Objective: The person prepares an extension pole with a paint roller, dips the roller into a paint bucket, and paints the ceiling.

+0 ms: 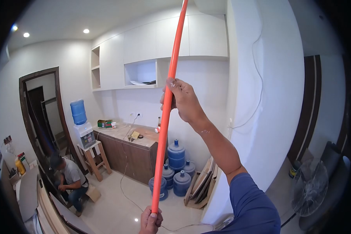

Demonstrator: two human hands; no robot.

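A long orange pole [164, 128] runs nearly upright through the middle of the view, its top leaning slightly right and passing out of the frame. My right hand [183, 99] is wrapped round it at about mid-height, with the arm reaching up from a dark blue sleeve. Pale specks mark the thumb and forearm. At the bottom edge, my left hand [150, 221] grips the pole's lower end, the thumb lying against it. What the pole's upper end touches or carries is out of sight.
A person [70, 177] crouches at lower left near stacked boards [47, 210]. Blue water jugs [176, 154] stand by a wooden counter [125, 150]. White cabinets [140, 43] hang above. A water dispenser [84, 132] is at left, a fan [310, 187] at right. A cable [123, 187] crosses the floor.
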